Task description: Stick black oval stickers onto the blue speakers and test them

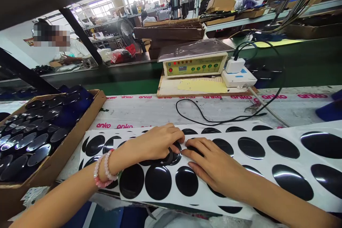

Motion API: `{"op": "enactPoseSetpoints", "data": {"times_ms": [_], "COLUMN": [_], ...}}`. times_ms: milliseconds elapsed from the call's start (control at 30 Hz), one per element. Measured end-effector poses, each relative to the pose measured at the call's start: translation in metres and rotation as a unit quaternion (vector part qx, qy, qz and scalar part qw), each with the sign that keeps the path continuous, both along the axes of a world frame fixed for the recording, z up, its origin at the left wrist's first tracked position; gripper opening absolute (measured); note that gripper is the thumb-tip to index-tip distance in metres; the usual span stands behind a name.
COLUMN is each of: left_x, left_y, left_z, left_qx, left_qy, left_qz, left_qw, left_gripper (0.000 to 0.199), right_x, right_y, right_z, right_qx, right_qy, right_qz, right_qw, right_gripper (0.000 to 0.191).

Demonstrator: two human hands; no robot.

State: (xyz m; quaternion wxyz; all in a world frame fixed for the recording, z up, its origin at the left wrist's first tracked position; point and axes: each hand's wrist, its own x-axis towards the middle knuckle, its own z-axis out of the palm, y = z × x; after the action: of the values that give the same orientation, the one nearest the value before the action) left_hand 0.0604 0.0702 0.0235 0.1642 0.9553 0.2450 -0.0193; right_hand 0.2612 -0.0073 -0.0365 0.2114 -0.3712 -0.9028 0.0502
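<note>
Glossy black round stickers (158, 182) lie in rows on white backing sheets (173, 201) that overlap across the bench. My left hand (162, 140), with a pink-and-white bead bracelet (105, 169) at the wrist, has its fingers curled and pinched at a black round sticker (175, 157) near the middle of the sheet. Its fingers hide part of that sticker. My right hand (213, 160) rests over the sheet just to the right, its fingers apart and the index fingertip touching the same sticker's edge. The right palm covers several other stickers.
On the left stands a cardboard box (100, 99) of dark blue pieces with shiny round tops. Behind the sheets, a control box (196, 66) with buttons sits beside a white power adapter (235, 66). A black cable (195, 103) loops over the bench. A person (77, 48) sits across.
</note>
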Motion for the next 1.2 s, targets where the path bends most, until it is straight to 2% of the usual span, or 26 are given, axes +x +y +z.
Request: {"op": "enactPoseSetpoints", "data": {"times_ms": [133,333,400,567,800,900,1033,1067,1100,1133,1200], "left_x": [0.004,0.0,-0.006,-0.018,-0.026,-0.049,-0.087,-0.091,-0.091,-0.088,-0.073], "left_y": [0.0,-0.011,-0.012,-0.007,-0.011,-0.013,-0.025,-0.033,-0.043,-0.053,-0.072], "left_z": [0.004,0.008,0.005,-0.004,-0.007,0.005,0.038,0.045,0.049,0.05,0.042], "left_qx": [0.005,0.037,0.048,0.026,-0.005,0.002,0.061,0.068,0.063,0.051,0.017], "left_qy": [0.023,0.04,0.01,-0.067,-0.167,-0.229,-0.333,-0.326,-0.292,-0.236,-0.094], "left_qz": [-0.021,-0.006,-0.011,-0.019,-0.008,0.045,0.179,0.202,0.209,0.198,0.133], "left_qw": [0.999,0.998,0.999,0.997,0.986,0.972,0.924,0.921,0.931,0.95,0.986], "left_gripper": [0.034,0.029,0.027,0.004,0.011,0.019,0.023,0.021,0.019,0.019,0.021], "right_x": [-0.001,-0.001,-0.001,-0.002,-0.002,-0.002,-0.001,-0.001,-0.001,-0.001,-0.001], "right_y": [-0.001,-0.002,-0.001,0.0,-0.001,-0.001,-0.001,0.0,0.0,0.001,0.002], "right_z": [0.0,0.0,-0.001,-0.003,-0.002,0.001,0.003,0.003,0.002,0.002,0.0], "right_qx": [-0.004,-0.013,-0.005,0.011,0.018,0.03,0.053,0.057,0.061,0.066,0.078], "right_qy": [0.023,0.018,0.017,0.02,0.018,-0.004,-0.046,-0.052,-0.056,-0.059,-0.064], "right_qz": [-0.02,-0.02,-0.02,-0.019,-0.018,-0.014,-0.006,-0.006,-0.007,-0.007,-0.006], "right_qw": [1.0,1.0,1.0,1.0,1.0,0.999,0.998,0.997,0.997,0.996,0.995], "right_gripper": [0.021,0.018,0.018,0.017,0.019,0.032,0.045,0.045,0.045,0.045,0.045]}}
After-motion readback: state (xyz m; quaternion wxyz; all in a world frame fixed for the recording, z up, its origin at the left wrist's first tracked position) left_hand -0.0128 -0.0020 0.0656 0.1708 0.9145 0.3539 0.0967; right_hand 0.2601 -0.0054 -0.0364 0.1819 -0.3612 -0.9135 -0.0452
